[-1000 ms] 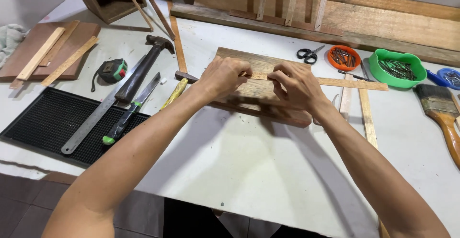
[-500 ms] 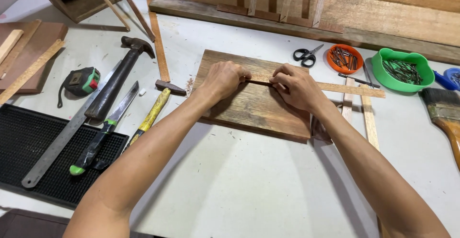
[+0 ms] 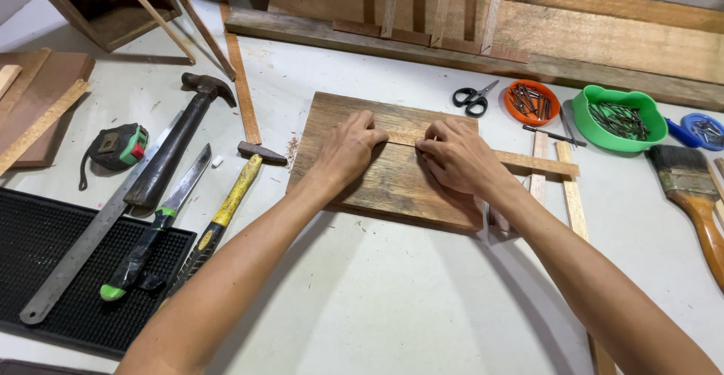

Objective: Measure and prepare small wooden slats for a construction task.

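Note:
A brown wooden board (image 3: 377, 186) lies flat on the white table. Across its upper part runs a thin light wooden strip (image 3: 539, 164) that sticks out past the board's right edge. My left hand (image 3: 348, 149) presses down on the strip's left end with its fingers curled over it. My right hand (image 3: 456, 156) pinches the same strip just to the right, fingertips almost touching those of the left hand. Two more thin strips (image 3: 569, 194) lie under the long one, to the right of the board.
Left of the board lie a small yellow-handled hammer (image 3: 226, 205), a knife (image 3: 162, 220), a claw hammer (image 3: 177, 145), a steel ruler (image 3: 83, 250), a tape measure (image 3: 121, 147) and a black mat (image 3: 45, 262). Scissors (image 3: 473, 97), orange (image 3: 533, 102) and green (image 3: 618, 118) nail dishes and a brush (image 3: 690, 186) sit right.
The view has shifted so the board sits more central and closer. Both hands stay on the strip, now pressed flatter against the board.

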